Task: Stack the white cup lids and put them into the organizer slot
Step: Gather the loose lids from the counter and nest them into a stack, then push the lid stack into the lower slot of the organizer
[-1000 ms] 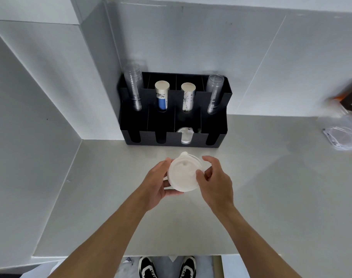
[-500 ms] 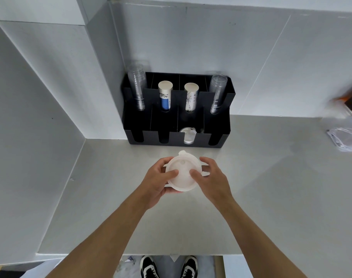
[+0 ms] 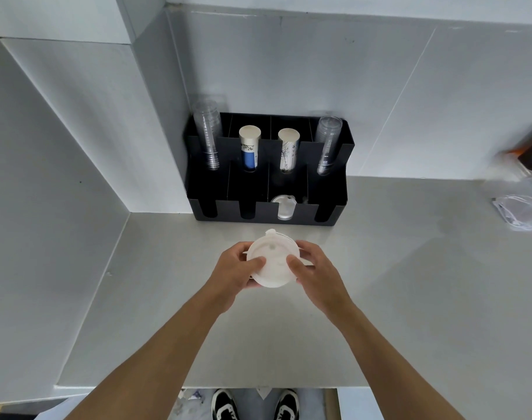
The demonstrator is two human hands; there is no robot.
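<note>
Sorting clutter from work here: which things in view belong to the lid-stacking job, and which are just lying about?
Job: stack of white plastic cup lids, left hand, right hand, black slotted organizer.
Lying about: clear plastic bag, dark orange-edged box.

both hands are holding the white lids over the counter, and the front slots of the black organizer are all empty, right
Not quite. The head view shows both hands, left hand and right hand, holding the white lids, but one front slot of the black organizer already holds a lid.

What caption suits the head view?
Both hands hold white lids before the black organizer.
</note>
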